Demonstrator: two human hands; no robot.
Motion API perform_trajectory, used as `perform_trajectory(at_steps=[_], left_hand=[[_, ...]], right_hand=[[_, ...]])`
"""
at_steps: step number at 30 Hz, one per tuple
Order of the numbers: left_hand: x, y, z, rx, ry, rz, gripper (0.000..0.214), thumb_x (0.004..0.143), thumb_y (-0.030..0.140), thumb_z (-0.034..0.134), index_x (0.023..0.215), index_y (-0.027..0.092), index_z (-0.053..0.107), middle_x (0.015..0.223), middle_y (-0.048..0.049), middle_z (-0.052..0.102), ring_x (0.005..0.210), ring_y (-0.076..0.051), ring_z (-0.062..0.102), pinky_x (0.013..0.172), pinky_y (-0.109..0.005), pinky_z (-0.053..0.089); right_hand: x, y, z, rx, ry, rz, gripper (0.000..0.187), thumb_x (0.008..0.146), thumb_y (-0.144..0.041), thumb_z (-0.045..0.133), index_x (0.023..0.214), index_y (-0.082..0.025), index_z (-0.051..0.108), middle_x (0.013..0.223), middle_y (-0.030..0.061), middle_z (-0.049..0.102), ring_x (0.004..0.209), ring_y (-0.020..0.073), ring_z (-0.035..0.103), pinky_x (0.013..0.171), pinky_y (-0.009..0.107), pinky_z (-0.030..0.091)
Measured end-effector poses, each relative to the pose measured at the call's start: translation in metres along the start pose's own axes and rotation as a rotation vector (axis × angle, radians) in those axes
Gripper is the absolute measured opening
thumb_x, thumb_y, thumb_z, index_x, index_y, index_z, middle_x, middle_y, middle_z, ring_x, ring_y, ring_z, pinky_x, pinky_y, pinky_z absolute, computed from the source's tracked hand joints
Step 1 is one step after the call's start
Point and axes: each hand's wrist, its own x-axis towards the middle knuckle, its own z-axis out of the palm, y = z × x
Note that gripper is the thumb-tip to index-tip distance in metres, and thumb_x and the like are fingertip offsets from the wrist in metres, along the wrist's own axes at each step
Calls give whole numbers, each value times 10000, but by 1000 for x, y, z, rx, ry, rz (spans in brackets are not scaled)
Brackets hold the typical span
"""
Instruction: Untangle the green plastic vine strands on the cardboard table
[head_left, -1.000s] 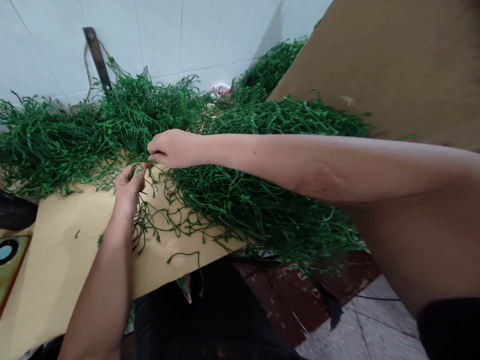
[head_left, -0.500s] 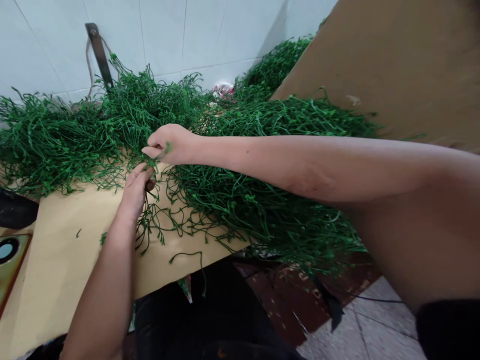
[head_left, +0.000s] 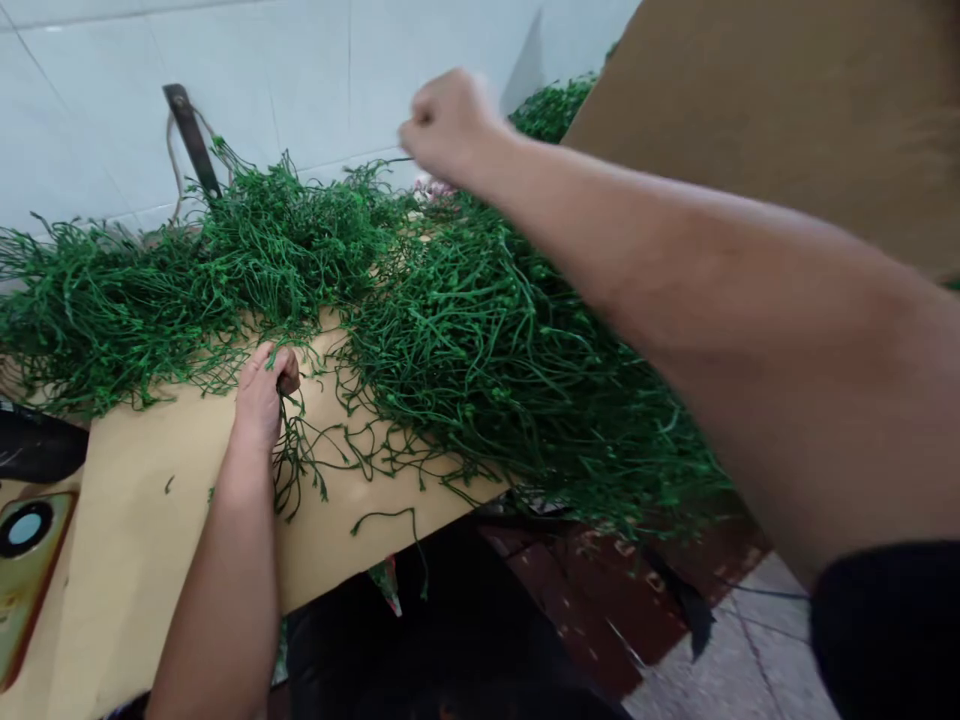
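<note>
My left hand is closed around a small bunch of thin green plastic-looking stems, low over the brown board. The ends hang below the fist onto the board. My right hand is raised before the wall, slightly blurred, its fingers pinched together. A thin green stem shows at its fingertips; the rest of its grip is hidden. Under my right forearm spreads a large heap of the same green stems. Another heap runs along the wall, behind my left hand.
Brown board covers the work surface. At left lie a phone-like yellow object and a black object. A dark strap-like bar leans on the tiled wall. A large cardboard sheet stands at right.
My right hand has moved up and to the right, away from my left hand, toward the wall. My left hand stays closed in nearly the same place. The view has shifted slightly.
</note>
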Motion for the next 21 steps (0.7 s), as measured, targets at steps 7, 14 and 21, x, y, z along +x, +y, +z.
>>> perform_trajectory(at_steps=[7,14,21], left_hand=[[-1,-9,12,297,-195,-37,290,631,408,711,606,158,567,534,38,447,503,-70,361,475,-211,277],[-1,-12,17,327,-102,10,289,569,355,791,597,162,577,527,52,476,521,-70,359,497,-206,297],[1,-7,1,136,-63,14,322,575,328,785,812,174,629,597,42,521,538,-74,433,487,-194,325]], right_hand=[[-35,28,12,-68,104,197,401,892,-450,463,1004,-125,670,920,153,653,948,204,567,865,352,412],[-32,-40,47,47,-306,-110,414,859,-462,536,1047,-109,646,947,108,668,826,168,594,730,293,402],[-23,-44,54,-71,-257,-42,266,907,-286,463,974,-116,656,928,98,670,888,177,608,782,300,401]])
